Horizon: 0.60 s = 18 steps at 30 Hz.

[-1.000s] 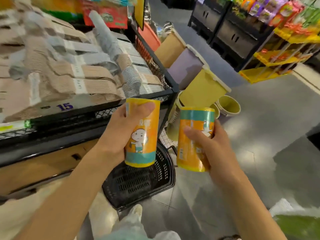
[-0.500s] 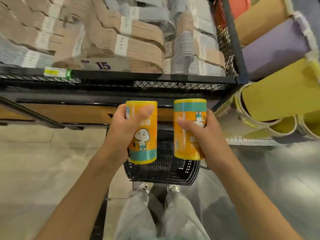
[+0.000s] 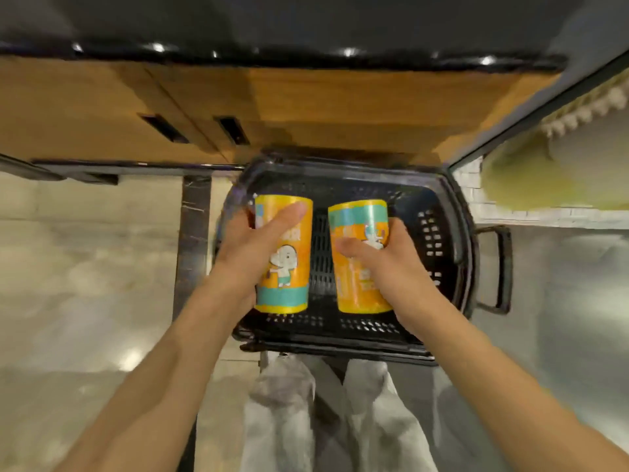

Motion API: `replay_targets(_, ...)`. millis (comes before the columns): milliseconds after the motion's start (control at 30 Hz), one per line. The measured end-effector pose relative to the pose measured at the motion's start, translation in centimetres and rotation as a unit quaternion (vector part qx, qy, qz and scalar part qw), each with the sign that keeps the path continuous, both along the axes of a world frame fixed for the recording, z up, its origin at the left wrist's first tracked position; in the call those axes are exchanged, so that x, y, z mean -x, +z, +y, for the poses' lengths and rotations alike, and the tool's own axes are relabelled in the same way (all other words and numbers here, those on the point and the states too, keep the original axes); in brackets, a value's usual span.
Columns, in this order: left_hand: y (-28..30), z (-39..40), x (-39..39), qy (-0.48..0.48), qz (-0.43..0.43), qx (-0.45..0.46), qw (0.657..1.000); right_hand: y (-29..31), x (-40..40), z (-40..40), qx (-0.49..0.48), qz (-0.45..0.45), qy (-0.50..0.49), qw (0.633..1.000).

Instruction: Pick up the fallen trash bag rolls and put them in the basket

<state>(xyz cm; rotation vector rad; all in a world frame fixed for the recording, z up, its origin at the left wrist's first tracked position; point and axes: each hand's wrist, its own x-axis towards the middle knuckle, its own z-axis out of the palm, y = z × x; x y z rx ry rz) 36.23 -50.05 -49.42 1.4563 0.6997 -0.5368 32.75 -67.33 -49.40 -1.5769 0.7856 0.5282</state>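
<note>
Head view, looking steeply down. Nearest: pale grey trouser legs [image 3: 316, 413] between the two forearms, cut off by the bottom edge. Both arms reach forward, roughly parallel.

Left hand [image 3: 250, 253] grips the left roll [image 3: 284, 260] from its outer side, thumb laid diagonally across the label; fingers hidden behind the roll. Right hand [image 3: 391, 264] grips the right roll [image 3: 357, 264] likewise, thumb across the front, fingers out of sight. Both rolls are upright, side by side, apart, with the teal band low on the left one and high on the right one.

Directly under both hands: black basket [image 3: 439, 233], its slotted floor showing between the rolls. Whether the rolls touch the floor cannot be told. A handle [image 3: 498, 270] juts out beyond the right hand.

Beyond the hands: wooden shelf base [image 3: 306, 107], blurred; the top of the frame is dark and unreadable.

Versus half a second ago: the view has tipped down, the shelf goods are gone from sight, and the rolls now sit inside the basket's outline rather than above its far rim.
</note>
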Motion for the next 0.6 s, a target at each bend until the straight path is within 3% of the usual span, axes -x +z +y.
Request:
replay_targets(133,-12.0,0.5,-1.6,-0.029,0.027,-0.018,0.999,-12.9,-1.1,1.5,0.005,0.021,-0.045,0.999)
replay_targets(300,-25.1,0.8,-3.7,-0.047,0.050,-0.080,0.994,-26.2,-2.5,1.7,0.058,0.038,-0.028,0.997)
replay_targets(600,-38.4,-0.7,-6.6,-0.083,0.021,-0.202,0.976,-40.2,-5.1,1.8,0.107,0.065,-0.016,0.992)
